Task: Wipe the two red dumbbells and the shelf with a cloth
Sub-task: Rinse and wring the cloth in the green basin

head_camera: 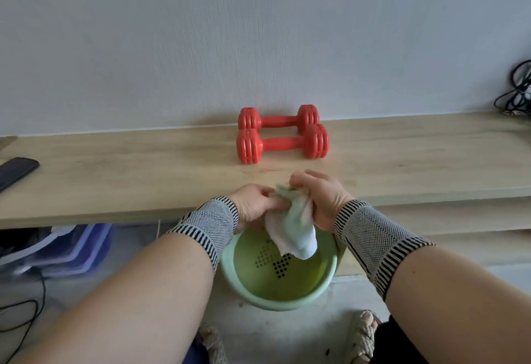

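Two red dumbbells lie side by side on the wooden shelf [143, 168], close to the wall: the rear dumbbell [278, 117] and the front dumbbell [283, 144]. In front of the shelf edge, my left hand [254, 205] and my right hand [319, 198] both grip a pale green and white cloth [293, 225]. The cloth is bunched between them and hangs down over a green basin [277, 299]. Both wrists wear striped knitted sleeves.
The green basin stands on the floor below the shelf edge, with a dotted pattern on its bottom. A dark phone [15, 171] lies at the shelf's left end. Black cables [517, 87] are coiled at the far right. Blue plastic boxes [71, 248] sit under the shelf.
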